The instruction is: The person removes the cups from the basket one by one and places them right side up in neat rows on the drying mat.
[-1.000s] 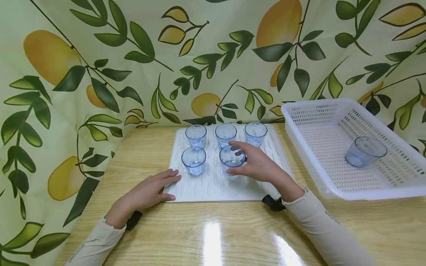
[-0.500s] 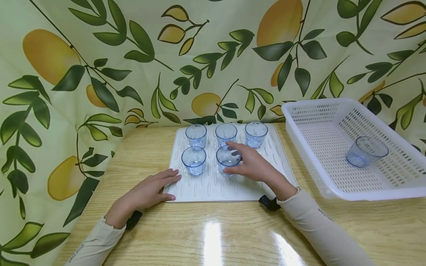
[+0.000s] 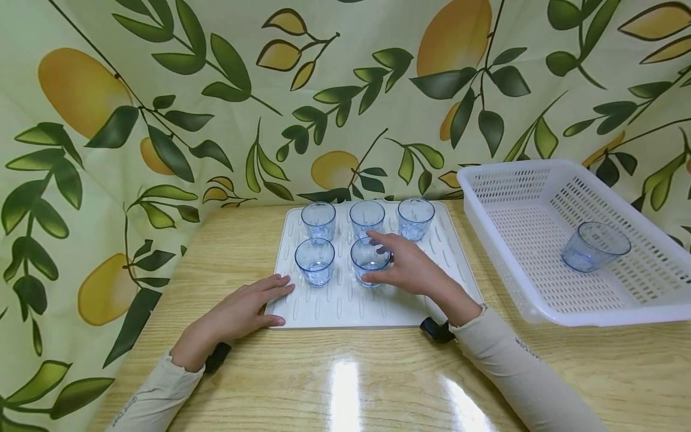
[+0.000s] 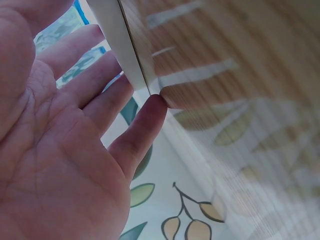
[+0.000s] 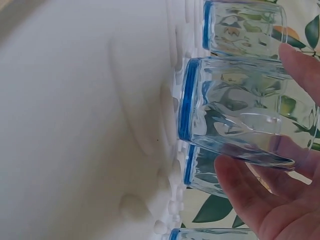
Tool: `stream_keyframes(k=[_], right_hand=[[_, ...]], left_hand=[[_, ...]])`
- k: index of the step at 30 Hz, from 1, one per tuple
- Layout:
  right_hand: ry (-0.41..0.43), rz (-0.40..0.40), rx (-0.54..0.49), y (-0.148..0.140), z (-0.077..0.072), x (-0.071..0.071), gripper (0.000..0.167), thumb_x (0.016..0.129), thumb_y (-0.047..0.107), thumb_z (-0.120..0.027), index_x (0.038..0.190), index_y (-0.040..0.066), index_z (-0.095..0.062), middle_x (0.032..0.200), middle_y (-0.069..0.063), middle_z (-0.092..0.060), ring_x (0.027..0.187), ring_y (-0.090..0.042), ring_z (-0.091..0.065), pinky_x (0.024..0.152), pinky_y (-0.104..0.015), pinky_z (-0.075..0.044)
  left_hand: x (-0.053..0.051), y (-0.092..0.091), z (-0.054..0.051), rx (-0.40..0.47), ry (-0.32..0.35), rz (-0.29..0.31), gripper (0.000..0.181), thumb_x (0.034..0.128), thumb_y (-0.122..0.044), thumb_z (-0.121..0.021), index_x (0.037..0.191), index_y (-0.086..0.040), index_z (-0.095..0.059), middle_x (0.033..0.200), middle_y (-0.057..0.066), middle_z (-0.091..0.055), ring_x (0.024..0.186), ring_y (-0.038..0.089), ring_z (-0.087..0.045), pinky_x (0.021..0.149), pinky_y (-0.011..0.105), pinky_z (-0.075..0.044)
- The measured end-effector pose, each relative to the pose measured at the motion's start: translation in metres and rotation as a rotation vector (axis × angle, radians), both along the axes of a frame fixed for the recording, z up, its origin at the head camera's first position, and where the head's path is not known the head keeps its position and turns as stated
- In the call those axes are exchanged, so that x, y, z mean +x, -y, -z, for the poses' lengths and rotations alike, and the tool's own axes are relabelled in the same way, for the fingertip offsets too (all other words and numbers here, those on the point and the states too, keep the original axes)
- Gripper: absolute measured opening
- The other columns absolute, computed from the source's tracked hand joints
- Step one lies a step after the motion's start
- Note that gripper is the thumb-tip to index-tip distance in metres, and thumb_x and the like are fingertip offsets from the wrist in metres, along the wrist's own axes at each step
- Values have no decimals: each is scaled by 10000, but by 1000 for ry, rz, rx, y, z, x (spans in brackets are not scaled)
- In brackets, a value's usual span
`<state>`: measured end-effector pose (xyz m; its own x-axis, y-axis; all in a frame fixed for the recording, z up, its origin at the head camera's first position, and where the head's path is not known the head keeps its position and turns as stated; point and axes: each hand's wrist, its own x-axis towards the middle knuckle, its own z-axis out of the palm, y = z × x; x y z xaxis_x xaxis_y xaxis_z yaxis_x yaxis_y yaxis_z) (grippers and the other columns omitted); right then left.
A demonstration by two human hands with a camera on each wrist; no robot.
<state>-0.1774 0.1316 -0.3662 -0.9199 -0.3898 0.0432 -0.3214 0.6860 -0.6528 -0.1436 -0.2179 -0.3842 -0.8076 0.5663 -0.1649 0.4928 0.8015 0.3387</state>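
Note:
My right hand grips a clear blue-tinted drinking glass that stands upright at the front of the white ridged mat. In the right wrist view the fingers and thumb lie on either side of this glass, and its base is on the mat. To its left stands another glass, apart from it. Behind them are three like glasses in a row: left, middle and right. My left hand rests on the mat's left edge, fingers extended and holding nothing.
A white perforated plastic basket stands right of the mat, with one tilted glass inside. Everything rests on a wooden table. A fruit-and-leaf patterned cloth hangs close behind the mat and along the left.
My right hand slid the gripped glass slightly left on the mat during the first half second. Since then it has stayed put. My left hand has not moved.

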Motion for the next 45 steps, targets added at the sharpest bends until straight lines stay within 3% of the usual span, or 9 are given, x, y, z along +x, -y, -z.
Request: stream_keyframes(k=[10,16,22,35,45], right_hand=[[13,8,3,0,2,-1,937,788,411,-836,1550,147,-359,1447,-149,-545,1242,-307,-588,989,-502,-498],[39,-8,3,-9,-3,2,1016,773,473,-831,1576,158,-294,1552,-125,-441,1374,-332,-492,1095,-532,-426],[32,16,-49,-27,-20,10,969,806,448,-812,1573,157,-297,1561,-72,-434,1373,-317,-496,1073,-522,-449],[-121,40,-2,-60,-61,43,758,883,425,-744,1515,164,-417,1523,-82,-470,1230,-312,-560,992,-504,-485],[-153,140,82,-98,-73,60,751,900,468,-710,1523,176,-409,1542,-133,-444,1199,-407,-568,911,-608,-481]], left_hand=[[-2,2,1,-1,-34,20,674,909,-424,-682,1485,-139,-482,1581,103,-411,1468,361,-361,1085,647,-366],[1,3,2,0,-21,19,668,910,-414,-685,1480,-127,-488,1577,109,-417,1465,372,-362,1089,633,-371],[2,3,2,-1,-27,23,671,908,-413,-687,1482,-131,-485,1577,105,-418,1467,365,-363,1091,618,-381],[0,1,5,27,-49,31,669,907,-418,-688,1477,-128,-492,1567,111,-432,1461,362,-375,1074,632,-385],[0,2,3,18,-48,34,675,899,-398,-702,1479,-123,-489,1571,103,-427,1466,352,-371,1083,617,-389]])
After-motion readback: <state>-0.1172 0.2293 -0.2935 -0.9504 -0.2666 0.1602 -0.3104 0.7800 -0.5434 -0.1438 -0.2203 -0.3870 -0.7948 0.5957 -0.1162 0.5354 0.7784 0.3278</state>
